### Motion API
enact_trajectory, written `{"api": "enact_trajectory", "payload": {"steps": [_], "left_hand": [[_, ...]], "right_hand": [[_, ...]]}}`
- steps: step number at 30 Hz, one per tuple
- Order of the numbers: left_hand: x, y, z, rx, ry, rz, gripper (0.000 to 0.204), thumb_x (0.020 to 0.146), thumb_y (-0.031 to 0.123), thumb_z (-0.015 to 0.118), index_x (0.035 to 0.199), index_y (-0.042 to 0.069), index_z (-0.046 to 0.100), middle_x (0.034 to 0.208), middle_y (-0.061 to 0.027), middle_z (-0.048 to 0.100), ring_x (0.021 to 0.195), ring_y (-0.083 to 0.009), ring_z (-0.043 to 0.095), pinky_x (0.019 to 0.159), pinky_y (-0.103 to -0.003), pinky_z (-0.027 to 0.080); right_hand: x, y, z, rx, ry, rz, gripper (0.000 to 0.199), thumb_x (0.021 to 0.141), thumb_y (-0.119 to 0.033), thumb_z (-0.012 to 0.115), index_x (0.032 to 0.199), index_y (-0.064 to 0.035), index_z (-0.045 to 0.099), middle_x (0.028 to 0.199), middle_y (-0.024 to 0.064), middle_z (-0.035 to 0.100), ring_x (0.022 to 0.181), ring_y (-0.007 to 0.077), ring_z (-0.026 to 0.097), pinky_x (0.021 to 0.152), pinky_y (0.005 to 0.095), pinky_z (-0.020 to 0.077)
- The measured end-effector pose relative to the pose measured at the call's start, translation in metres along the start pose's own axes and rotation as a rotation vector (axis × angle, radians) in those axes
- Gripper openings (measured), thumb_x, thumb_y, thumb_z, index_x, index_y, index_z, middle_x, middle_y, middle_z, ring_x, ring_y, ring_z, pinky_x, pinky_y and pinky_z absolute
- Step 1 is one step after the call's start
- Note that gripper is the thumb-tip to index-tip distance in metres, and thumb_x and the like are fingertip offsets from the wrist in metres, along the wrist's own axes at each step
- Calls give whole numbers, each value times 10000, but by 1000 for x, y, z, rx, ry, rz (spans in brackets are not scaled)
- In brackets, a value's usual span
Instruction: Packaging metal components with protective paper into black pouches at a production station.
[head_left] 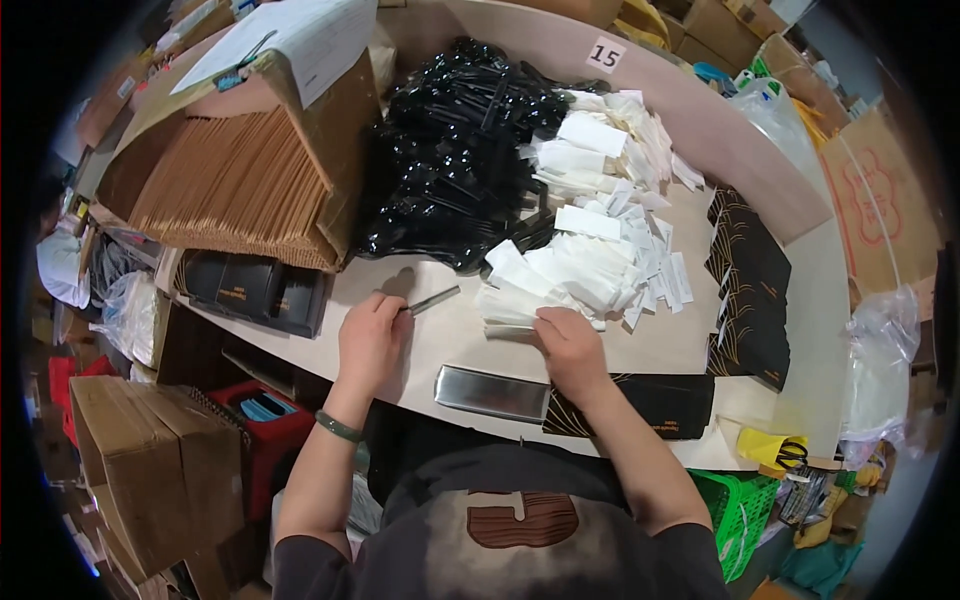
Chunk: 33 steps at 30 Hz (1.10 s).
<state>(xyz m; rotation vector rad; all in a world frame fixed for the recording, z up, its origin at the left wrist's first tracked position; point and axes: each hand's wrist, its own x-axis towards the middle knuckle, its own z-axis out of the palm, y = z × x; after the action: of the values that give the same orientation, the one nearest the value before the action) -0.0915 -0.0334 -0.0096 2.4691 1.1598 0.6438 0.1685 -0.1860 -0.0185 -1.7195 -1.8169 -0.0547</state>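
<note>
My left hand (368, 338) is closed over the near left part of the table. From its fingertips a slim dark grey, stick-like tool (436, 299) points to the right; its exact kind is unclear. My right hand (574, 348) pinches the near edge of a heap of white folded paper slips (572, 270). Just in front of my body lies a shiny silver tray-like box part (490, 394). A black box with gold lines (660, 404) touches its right end, partly under my right wrist.
Black glossy plastic-wrapped pieces (450, 150) are heaped at the back. A cardboard carton (345, 130) packed with brown card sheets (235, 185) stands at left, beside more black boxes (250, 285). Overlapping black boxes (750, 280) line the right; yellow-wrapped scissors (772, 448) sit at the near right edge.
</note>
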Motion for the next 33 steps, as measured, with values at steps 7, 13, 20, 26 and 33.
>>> {"api": "enact_trajectory", "payload": {"steps": [7,13,20,26,33], "left_hand": [[-3,6,0,-118,54,-121,102,935,112,639,999,35,656,942,-144,655,820,-352,648,717,-381,523],[-12,17,-3,-283,96,-196,115,937,148,639,989,49,665,899,-133,648,786,-338,639,696,-379,517],[-45,42,-3,-347,3,-223,103,943,106,650,950,5,666,810,-115,619,673,-219,599,641,-300,479],[-48,50,1,-377,-31,-207,96,925,127,661,945,33,676,826,-122,632,698,-286,625,651,-330,498],[-45,66,-4,-379,-48,-139,94,927,118,663,941,25,674,805,-116,622,687,-279,617,643,-326,492]], "right_hand": [[7,1,-43,2,-46,125,170,783,17,705,940,-28,661,929,131,674,795,333,661,677,363,542],[7,-45,-63,645,-393,600,84,882,-79,689,924,-10,668,882,110,680,775,208,632,729,320,498],[-36,-61,-27,158,-40,116,152,828,-46,711,961,-30,641,950,144,628,892,355,609,777,428,496],[-36,-56,-17,207,-158,226,188,823,-32,707,1002,-20,651,954,155,641,881,351,613,772,448,490],[-36,-50,-14,286,-105,297,85,889,-92,675,947,-32,690,830,140,654,810,342,628,752,429,499]]}}
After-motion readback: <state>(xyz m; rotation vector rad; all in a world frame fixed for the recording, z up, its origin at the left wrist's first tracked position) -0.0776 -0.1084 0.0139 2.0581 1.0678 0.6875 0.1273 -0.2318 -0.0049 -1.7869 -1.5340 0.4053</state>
